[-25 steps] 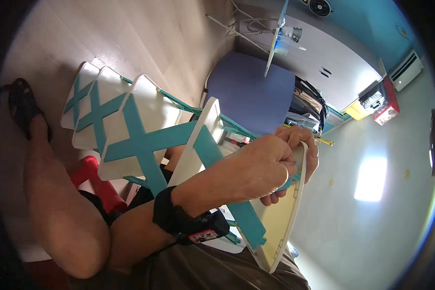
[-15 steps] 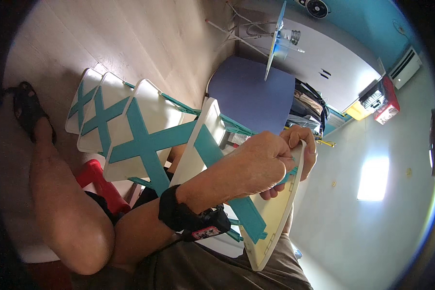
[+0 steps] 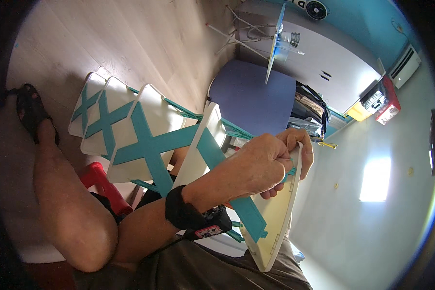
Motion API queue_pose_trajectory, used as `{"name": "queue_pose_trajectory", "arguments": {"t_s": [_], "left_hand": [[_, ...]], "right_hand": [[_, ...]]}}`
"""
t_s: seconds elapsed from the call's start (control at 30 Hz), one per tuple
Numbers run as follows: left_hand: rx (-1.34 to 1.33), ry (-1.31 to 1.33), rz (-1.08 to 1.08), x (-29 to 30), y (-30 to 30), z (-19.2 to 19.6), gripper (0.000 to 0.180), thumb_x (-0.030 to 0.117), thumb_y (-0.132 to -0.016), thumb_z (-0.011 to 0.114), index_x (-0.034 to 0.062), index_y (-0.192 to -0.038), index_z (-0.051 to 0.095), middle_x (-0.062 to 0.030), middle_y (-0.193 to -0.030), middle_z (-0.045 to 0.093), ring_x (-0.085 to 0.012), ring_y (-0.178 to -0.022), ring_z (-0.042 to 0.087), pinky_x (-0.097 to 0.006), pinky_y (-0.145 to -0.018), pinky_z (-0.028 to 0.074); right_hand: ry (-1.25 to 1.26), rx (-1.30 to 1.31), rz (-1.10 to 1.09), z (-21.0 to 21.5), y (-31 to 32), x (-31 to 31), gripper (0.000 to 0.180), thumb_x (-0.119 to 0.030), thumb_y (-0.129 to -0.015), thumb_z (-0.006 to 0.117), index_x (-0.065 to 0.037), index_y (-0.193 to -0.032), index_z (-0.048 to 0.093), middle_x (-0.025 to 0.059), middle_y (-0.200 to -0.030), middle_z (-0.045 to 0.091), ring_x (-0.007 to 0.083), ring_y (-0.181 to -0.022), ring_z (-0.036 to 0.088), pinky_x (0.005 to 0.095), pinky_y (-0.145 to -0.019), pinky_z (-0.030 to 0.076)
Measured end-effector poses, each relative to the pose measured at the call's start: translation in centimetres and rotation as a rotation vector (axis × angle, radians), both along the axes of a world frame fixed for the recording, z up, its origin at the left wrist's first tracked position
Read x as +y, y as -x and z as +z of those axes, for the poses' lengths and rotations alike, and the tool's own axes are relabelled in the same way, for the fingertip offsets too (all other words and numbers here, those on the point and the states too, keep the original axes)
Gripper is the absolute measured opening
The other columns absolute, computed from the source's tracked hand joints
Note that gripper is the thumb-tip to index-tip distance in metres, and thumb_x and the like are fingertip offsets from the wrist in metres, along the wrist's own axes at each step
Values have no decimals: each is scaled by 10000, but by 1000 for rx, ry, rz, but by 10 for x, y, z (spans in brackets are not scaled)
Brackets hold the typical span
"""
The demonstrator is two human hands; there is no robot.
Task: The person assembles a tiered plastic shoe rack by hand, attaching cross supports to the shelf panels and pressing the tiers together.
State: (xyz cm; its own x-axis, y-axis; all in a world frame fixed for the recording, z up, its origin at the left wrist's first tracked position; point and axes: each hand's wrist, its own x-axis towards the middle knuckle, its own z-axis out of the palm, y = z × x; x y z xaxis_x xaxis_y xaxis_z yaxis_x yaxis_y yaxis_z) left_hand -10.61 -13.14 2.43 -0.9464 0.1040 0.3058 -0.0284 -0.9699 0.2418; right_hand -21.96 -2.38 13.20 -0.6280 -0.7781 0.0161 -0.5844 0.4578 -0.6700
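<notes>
A folding shelf rack with white panels and crossed teal struts stretches from the middle left to my lap. My left hand, with a black band on its wrist, is closed on the end of a teal strut against the nearest white panel. On the far side, my right hand wraps its fingers around that panel's upper edge. The panel hides most of my right forearm. Another teal strut runs below my left forearm to the same panel.
A red plastic stool is beside my bent leg. Beyond the rack stand a dark blue rounded panel and a small table with thin legs. Dark bags lie near a grey cabinet.
The view has shifted slightly, so the rack and my leg appear a little lower and further right. Both hands keep their hold at the same panel.
</notes>
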Motion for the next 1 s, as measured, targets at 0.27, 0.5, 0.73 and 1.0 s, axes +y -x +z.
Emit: {"name": "queue_pose_trajectory", "arguments": {"t_s": [0.27, 0.5, 0.73, 1.0], "left_hand": [[-43, -13, 74, 4, 0, 2, 234, 149, -928, 518, -8, -761, 568, -53, -627, 575, -108, -518, 552, -261, -437, 440], [-58, 14, 151, 9, 3, 2, 197, 68, -869, 533, -28, -698, 556, -94, -613, 581, -144, -520, 576, -291, -458, 463], [-29, 20, 83, 3, -2, 2, 203, 93, -888, 513, -20, -731, 575, -52, -598, 568, -112, -536, 545, -275, -460, 419], [-35, 106, 182, 13, 2, 1, 208, 87, -886, 510, -29, -722, 564, -58, -593, 557, -122, -522, 541, -284, -461, 412]], "right_hand": [[23, 101, 19, -2, -10, -6, 450, -448, -879, 488, -41, -700, 425, 23, -639, 351, 122, -587, 314, 270, -520, 256], [33, 116, 19, 1, -6, 2, 462, -463, -885, 483, -40, -706, 434, 23, -636, 362, 118, -587, 319, 266, -516, 264], [-28, 214, 22, 7, -16, -7, 511, -521, -880, 497, -32, -737, 450, 26, -657, 381, 113, -593, 333, 263, -514, 267], [-36, 145, -25, 4, -12, -3, 391, -413, -846, 480, -59, -712, 384, 37, -667, 334, 146, -622, 339, 289, -576, 300]]}}
